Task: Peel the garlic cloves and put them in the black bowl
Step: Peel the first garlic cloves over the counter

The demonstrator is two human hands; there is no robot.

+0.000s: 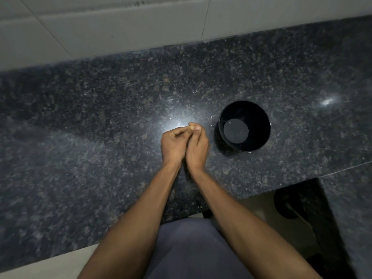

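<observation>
Only a tan sliver of the garlic clove (190,127) peeks out between the fingertips, so can't tell if it's peeled. Both hands' palms are hidden. The dark round thing (288,203) below the desk (100,117), near right, is too murky to identify.

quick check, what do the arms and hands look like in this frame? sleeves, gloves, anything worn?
Both arms are bare from the frame's lower edge to the wrists: no sleeves in view. The left hand and right hand are bare too, with no gloves, rings, watch or bands visible. No markings show. The only clothing in view is grey-blue fabric at the bottom of the frame, between the forearms.
</observation>
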